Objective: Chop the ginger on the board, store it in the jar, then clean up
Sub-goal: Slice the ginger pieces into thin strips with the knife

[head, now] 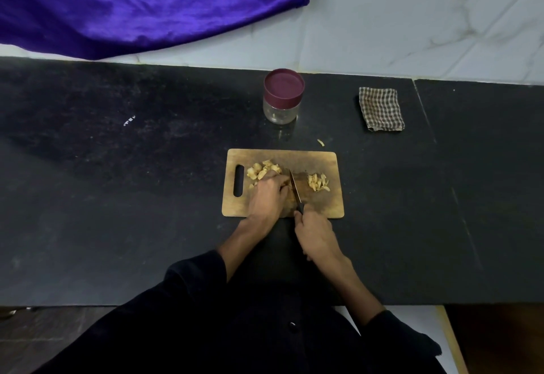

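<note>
Ginger: pale chunks lie on the wooden board (pixel 323 161) in two heaps, a coarser pile (pixel 263 170) at the far left by the handle slot and a finer chopped heap (pixel 318 182) to the right of the blade; one stray sliver (pixel 321 142) lies on the worktop just beyond the board.
Right hand (pixel 316 236): at the board's near edge, fingers curled round the dark handle of the knife (pixel 295 189).
Knife: blade points away from the person, between the two heaps, edge down on the board.
Left hand (pixel 269 197): rests on the board just left of the blade, fingers bent and bunched over a piece of ginger; the piece itself is mostly hidden.
Worktop (pixel 117 197): dark speckled stone, carrying the board near the middle.
Jar (pixel 282 97): clear, with a maroon lid on, standing upright beyond the board; a few pale bits show at its bottom.
Checked cloth (pixel 381 108): folded, lying flat to the right of the jar, well apart from it.
Purple fabric (pixel 132 5): hangs over the marble-patterned wall at far left.
</note>
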A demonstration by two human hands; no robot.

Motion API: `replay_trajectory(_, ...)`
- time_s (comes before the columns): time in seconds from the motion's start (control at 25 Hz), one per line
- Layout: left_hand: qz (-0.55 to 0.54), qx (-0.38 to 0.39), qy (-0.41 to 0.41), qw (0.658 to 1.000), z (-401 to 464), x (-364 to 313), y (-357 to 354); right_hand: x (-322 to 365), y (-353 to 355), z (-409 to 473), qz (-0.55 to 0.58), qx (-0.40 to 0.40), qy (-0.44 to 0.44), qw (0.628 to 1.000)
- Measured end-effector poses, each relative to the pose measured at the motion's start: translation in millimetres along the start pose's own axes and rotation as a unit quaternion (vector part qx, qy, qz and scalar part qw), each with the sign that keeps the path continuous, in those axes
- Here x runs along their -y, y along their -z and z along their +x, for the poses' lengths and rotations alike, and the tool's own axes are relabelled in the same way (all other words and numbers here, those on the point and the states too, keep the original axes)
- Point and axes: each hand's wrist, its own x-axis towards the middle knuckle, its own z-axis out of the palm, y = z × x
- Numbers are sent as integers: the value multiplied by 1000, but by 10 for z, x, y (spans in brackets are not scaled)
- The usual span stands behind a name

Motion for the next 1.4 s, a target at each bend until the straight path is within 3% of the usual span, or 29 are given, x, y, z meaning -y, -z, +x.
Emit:
replay_trajectory(0.56, 34, 4, 7, 999, 29, -14, -35, 72, -62, -31, -25, 26, -60, 998)
replay_trajectory(0.96, -33, -14, 1, 999, -18, 36, 22, -3, -13, -99, 30, -11, -50, 998)
replay_trajectory(1.4, 25, -16, 11, 999, -36, -9, 9, 81, -74, -28, -3, 3, -10, 1000)
